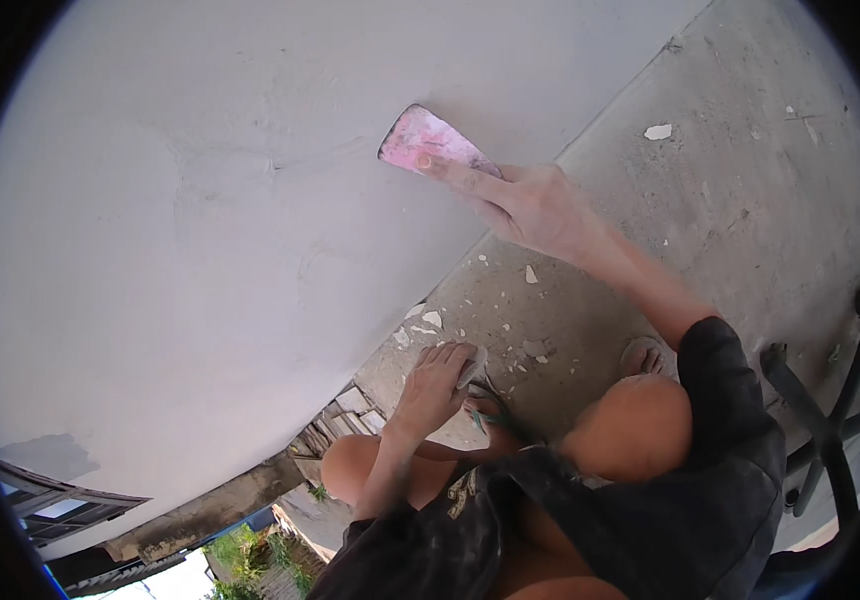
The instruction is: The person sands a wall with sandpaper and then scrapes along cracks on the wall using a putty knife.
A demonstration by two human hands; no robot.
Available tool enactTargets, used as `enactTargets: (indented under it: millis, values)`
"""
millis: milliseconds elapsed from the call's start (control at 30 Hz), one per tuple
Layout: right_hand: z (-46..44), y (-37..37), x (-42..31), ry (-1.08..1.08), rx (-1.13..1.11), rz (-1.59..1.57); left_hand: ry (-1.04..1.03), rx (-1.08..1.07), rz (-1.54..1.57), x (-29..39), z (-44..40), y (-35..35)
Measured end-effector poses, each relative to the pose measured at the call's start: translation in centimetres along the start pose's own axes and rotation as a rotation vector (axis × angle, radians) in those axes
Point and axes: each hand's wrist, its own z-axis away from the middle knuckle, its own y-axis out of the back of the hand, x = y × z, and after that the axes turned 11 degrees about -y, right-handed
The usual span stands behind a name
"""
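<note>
Against the pale wall [200, 220], the right hand [540, 205] grips a pink-smeared scraper [442, 138], fingers [462, 178] extended along it, presumably to steady its pressure, while the left hand [432, 383] curls around a greyish object [473, 366], too obscured to identify.

Scraper [445, 138]: right at the wall [200, 250], in the right hand [540, 205]
Left hand [435, 385]: before the wall
Flakes [433, 320]: on the floor [730, 220], beside the wall
Chair base [828, 432]: well apart from the wall
</note>
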Motion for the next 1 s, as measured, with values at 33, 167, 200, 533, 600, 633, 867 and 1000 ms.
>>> enactTargets:
  millis: [33, 167, 200, 533, 600, 633, 867, 1000]
  values:
    - [-0.7, -0.1, -0.9, 0.017, -0.024, -0.019, 0.016, -0.028, 0.014, 0.4, 0.3, -0.2]
    - [1.1, -0.6, 1.4, -0.042, 0.042, -0.046, 0.031, 0.027, -0.006, 0.2, 0.5, 0.8]
    - [1.3, -0.5, 1.2, -0.057, 0.044, -0.035, 0.02, 0.045, 0.004, 0.2, 0.7, 0.7]
    - [2.3, -0.4, -2.0, -0.413, -0.075, -0.28, 0.028, 0.02, -0.041, 2.9, 0.2, 3.1]
    - [2.0, -0.5, -2.3, -0.332, 0.009, -0.258, 0.003, 0.112, -0.026, 4.6, 0.6, 5.1]
    - [1.9, -0.6, -2.6, -0.325, 0.024, -0.241, -0.011, 0.157, -0.022, 5.0, 0.9, 5.8]
    - [1.9, 0.8, -5.5, -0.46, 0.045, -0.072, -0.13, 0.288, 0.082, 1.9, 1.9, 5.1]
    - [-0.5, 2.1, -9.0, -0.666, 0.092, -0.322, -0.19, 0.325, 0.088, -1.2, 2.8, 5.3]
